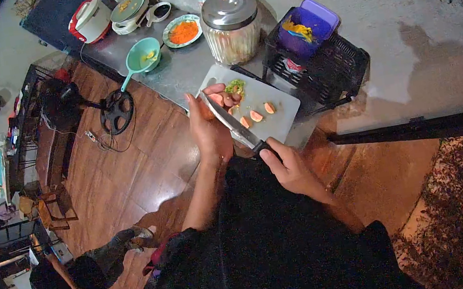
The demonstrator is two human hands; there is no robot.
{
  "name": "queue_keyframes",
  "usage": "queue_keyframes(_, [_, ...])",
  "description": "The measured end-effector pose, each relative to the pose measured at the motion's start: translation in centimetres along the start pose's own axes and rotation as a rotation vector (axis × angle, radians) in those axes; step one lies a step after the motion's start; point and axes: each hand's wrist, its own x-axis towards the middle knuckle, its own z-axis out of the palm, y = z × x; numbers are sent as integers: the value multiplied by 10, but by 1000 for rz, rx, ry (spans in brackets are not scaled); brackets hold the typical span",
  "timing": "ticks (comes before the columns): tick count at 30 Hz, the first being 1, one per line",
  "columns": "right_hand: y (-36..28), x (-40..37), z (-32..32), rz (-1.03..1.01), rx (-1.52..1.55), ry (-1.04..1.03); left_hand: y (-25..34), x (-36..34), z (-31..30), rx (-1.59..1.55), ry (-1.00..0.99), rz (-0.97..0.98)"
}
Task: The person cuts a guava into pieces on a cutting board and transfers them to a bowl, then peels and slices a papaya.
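Observation:
My right hand [291, 169] is wrapped round the black handle of a kitchen knife [232, 121]. The blade slants up and left across my left hand [209, 125], close to its thumb. Curled fingers of that hand hold an orange-red piece of what looks like tomato [216, 100], partly hidden by the blade and fingers. Beneath, a white cutting board [281, 122] lies on the metal counter. Three similar wedges [256, 116] rest on it, near a small heap of chopped green vegetable [235, 88].
Beyond the board stands a lidded ribbed jar [233, 33]. To its left are a plate of shredded orange food [183, 31] and a green strainer [143, 56]. A black crate [327, 64] holds a purple container [310, 26]. Another person [72, 282] is at lower left.

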Motion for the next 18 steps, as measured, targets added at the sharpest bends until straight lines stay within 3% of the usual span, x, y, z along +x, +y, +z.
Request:
queue_keyframes(4, [17, 1, 5, 53, 168, -96, -2, 1, 5, 38, 59, -27])
queue_keyframes(12, [10, 9, 2, 442, 730, -297, -15, 14, -8, 80, 124, -60])
queue_keyframes(16, [-4, 25, -16, 334, 792, -232, -23, 20, -22, -14, 241, -107])
queue_keyframes(18, [-35, 36, -35, 206, 809, -163, -21, 19, -28, -79, 55, -119])
